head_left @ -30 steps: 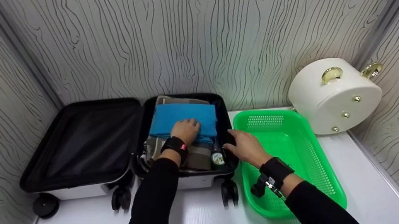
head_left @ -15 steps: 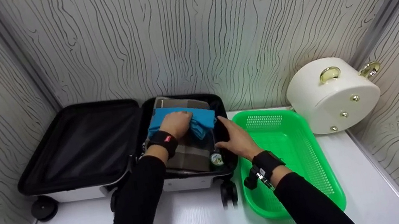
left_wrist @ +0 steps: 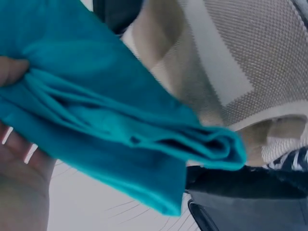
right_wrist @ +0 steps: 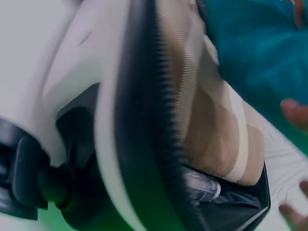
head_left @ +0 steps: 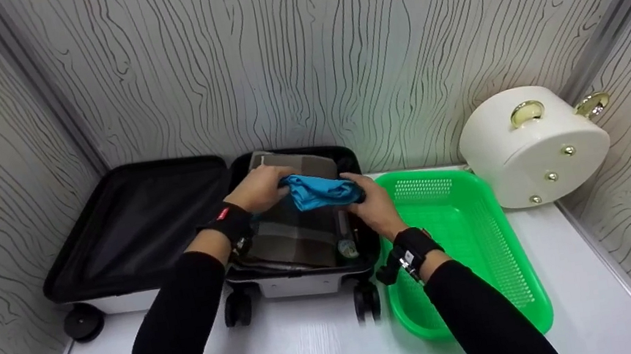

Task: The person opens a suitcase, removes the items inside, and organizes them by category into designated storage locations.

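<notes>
My left hand (head_left: pixel 258 188) grips a folded blue cloth (head_left: pixel 320 191) by its left end, held over the right half of the suitcase (head_left: pixel 369 219). In the left wrist view its layered folds show, with the thumb on top and fingers beneath. My right hand (head_left: pixel 378 205) is at the cloth's right end, thumb and fingers curled around it. Below lies a brown checked cloth (head_left: pixel 294 243) with pale stripes, folded in the suitcase. Beside it at the right wall stands a small container with a printed round end (head_left: pixel 348 249).
The suitcase's black-lined left half (head_left: pixel 143 226) lies open on the white table (head_left: pixel 303 351). A green plastic basket (head_left: pixel 525 265) stands close to the right, under my right forearm. Behind it, a white rounded case (head_left: pixel 528 153) with gold handles leans by the patterned wall (head_left: pixel 300 68).
The blue cloth lay flat on the checked cloth, under my left hand. It was gathered and lifted, and now hangs folded between both hands. My right hand moved up and left to it.
</notes>
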`<state>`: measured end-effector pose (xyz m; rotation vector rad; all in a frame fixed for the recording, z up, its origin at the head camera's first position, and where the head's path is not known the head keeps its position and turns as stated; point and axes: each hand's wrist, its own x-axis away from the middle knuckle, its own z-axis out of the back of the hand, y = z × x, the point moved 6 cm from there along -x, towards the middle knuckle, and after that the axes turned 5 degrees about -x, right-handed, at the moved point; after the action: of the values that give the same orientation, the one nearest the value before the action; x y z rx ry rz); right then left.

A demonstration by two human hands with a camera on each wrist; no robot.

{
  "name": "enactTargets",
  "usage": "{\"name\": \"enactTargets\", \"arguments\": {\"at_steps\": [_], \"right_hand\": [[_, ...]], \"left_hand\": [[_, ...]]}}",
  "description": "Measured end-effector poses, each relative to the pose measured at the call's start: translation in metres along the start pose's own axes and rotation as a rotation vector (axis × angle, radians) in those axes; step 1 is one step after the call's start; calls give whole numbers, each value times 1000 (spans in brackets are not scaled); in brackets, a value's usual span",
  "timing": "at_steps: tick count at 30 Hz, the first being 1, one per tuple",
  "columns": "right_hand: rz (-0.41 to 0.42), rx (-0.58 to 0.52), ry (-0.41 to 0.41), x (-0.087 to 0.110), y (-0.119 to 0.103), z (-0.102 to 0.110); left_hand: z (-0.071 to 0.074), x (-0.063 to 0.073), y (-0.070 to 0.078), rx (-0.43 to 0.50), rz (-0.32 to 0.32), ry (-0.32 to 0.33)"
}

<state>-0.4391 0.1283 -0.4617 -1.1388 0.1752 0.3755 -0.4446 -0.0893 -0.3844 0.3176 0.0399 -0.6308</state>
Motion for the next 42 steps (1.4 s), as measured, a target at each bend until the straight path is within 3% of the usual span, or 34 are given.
{"name": "enactTargets", "arguments": {"at_steps": [6, 11, 15, 18, 21, 25, 29, 32, 35, 38, 42], "right_hand": [[74, -161, 31, -3, -14, 16], [87, -255, -36, 0, -60, 39], [72, -296, -10, -2, -88, 64], [62, -283, 55, -8, -91, 83], [68, -283, 104, -14, -88, 104], [86, -241, 135, -15, -88, 134], [90, -128, 152, -12, -89, 159], [45, -58, 158, -9, -79, 172], [-46, -13, 149, -8, -61, 180], [-153, 27, 123, -6, -37, 182], [-296, 59, 69, 0, -1, 180]], "left_hand": [[16, 4, 4, -4, -28, 4], [23, 5, 8, 57, 24, 23], [26, 3, 15, 249, 69, 104], [26, -2, 26, 431, 58, 183], [22, -9, 39, 610, 42, 217], [4, -20, 58, 798, 12, 167], [-25, -30, 77, 872, -21, 78], [-48, -36, 90, 900, -8, 46], [-69, -42, 100, 946, 63, 37], [-88, -48, 107, 975, 181, 34], [-111, -52, 112, 899, 348, 18]]}}
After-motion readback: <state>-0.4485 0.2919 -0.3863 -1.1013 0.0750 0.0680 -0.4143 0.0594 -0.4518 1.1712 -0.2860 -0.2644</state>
